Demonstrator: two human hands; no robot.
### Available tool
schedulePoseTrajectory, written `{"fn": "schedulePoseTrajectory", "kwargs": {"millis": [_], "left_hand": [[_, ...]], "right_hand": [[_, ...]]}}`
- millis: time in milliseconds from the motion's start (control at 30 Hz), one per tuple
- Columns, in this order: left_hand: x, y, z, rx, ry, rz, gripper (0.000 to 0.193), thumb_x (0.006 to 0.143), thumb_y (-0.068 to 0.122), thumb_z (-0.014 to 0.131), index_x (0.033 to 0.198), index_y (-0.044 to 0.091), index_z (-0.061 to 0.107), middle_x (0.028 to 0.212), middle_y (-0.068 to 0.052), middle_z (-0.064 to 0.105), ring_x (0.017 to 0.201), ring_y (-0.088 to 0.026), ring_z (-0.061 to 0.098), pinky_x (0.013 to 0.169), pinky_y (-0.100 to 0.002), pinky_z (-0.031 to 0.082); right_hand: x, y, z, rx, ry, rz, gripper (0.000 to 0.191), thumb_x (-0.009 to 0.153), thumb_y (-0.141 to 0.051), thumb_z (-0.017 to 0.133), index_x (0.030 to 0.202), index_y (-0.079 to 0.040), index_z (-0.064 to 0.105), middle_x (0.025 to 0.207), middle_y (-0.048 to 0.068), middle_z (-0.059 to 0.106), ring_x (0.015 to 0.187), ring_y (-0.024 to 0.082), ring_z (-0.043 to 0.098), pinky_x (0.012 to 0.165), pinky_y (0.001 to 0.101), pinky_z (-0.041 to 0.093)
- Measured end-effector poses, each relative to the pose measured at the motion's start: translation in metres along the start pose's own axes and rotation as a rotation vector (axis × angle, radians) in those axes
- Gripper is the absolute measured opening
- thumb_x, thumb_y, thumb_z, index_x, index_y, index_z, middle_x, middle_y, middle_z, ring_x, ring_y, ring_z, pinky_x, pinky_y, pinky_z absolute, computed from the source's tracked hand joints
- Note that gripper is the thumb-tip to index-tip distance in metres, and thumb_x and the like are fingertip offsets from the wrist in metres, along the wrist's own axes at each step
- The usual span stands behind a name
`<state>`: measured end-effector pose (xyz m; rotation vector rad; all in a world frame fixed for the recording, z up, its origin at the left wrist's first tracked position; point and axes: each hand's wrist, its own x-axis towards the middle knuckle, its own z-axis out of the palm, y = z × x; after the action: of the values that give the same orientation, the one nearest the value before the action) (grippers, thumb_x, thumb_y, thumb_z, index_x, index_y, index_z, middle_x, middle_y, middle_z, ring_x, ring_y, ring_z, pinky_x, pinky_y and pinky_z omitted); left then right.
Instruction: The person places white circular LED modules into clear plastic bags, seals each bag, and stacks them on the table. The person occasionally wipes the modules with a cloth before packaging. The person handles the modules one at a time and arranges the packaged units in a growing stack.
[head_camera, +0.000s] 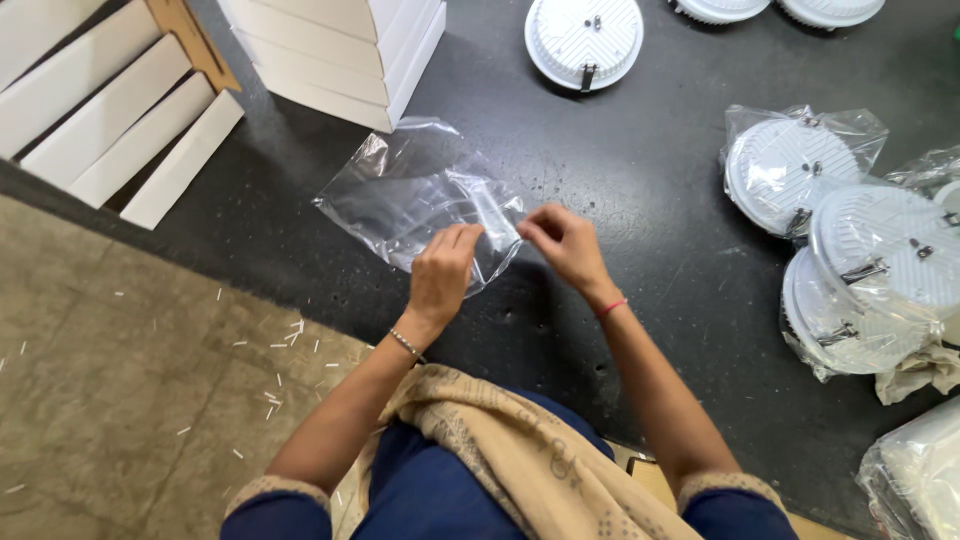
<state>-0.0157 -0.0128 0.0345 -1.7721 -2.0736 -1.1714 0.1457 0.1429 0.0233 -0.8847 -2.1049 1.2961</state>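
both hands pinch one clear plastic bag (420, 200): left hand (442, 272) grasps its near edge, right hand (565, 245) just beside grasps the same edge.

Clear plastic bag (410, 200): empty, crumpled, lying flat on dark worktop, near edge pinched up by both hands.

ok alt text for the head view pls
Seen from above, a person's left hand and right hand pinch the edge of a clear plastic bag on a dark table, with bagged round white lamps at right.
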Motion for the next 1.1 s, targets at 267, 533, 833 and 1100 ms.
{"fn": "schedulePoseTrajectory", "kwargs": {"millis": [267,533,833,1100], "left_hand": [[0.015,0.004,-0.007,-0.055,-0.067,-0.028,0.023,0.082,-0.007,0.064,0.098,0.009,0.07,0.106,-0.005,0.068,0.1,-0.028,0.068,0.081,-0.04,0.056],[0.045,0.025,0.0,-0.075,-0.04,-0.095,0.02,0.08,0.006,0.072,0.097,0.001,0.062,0.102,-0.012,0.058,0.098,-0.032,0.061,0.081,-0.041,0.052],[0.055,0.016,0.024,0.102,-0.02,-0.012,0.016,0.085,-0.003,0.064,0.094,0.006,0.055,0.099,-0.008,0.059,0.1,-0.027,0.062,0.086,-0.037,0.054],[0.045,0.013,0.027,0.053,-0.075,0.071,0.016,0.085,0.004,0.066,0.099,0.009,0.062,0.128,-0.007,0.065,0.105,-0.026,0.062,0.086,-0.036,0.055]], "right_hand": [[0.15,0.043,-0.069,0.162,0.402,0.144,0.034,0.097,-0.025,0.073,0.113,0.002,0.062,0.103,0.016,0.072,0.08,0.017,0.073,0.069,0.0309,0.061],[0.253,0.058,-0.089,0.584,0.469,0.551,0.082,0.085,-0.048,0.08,0.133,0.011,0.05,0.113,0.026,0.062,0.087,0.037,0.074,0.077,0.0461,0.067],[0.253,0.074,-0.104,0.779,0.421,0.536,0.052,0.081,-0.017,0.073,0.123,0.008,0.057,0.114,0.021,0.069,0.099,0.038,0.075,0.087,0.0527,0.064],[0.098,0.091,-0.168,0.955,0.238,0.347,0.052,0.091,-0.016,0.069,0.138,-0.002,0.051,0.138,0.01,0.059,0.127,0.028,0.059,0.096,0.0484,0.056]]}}
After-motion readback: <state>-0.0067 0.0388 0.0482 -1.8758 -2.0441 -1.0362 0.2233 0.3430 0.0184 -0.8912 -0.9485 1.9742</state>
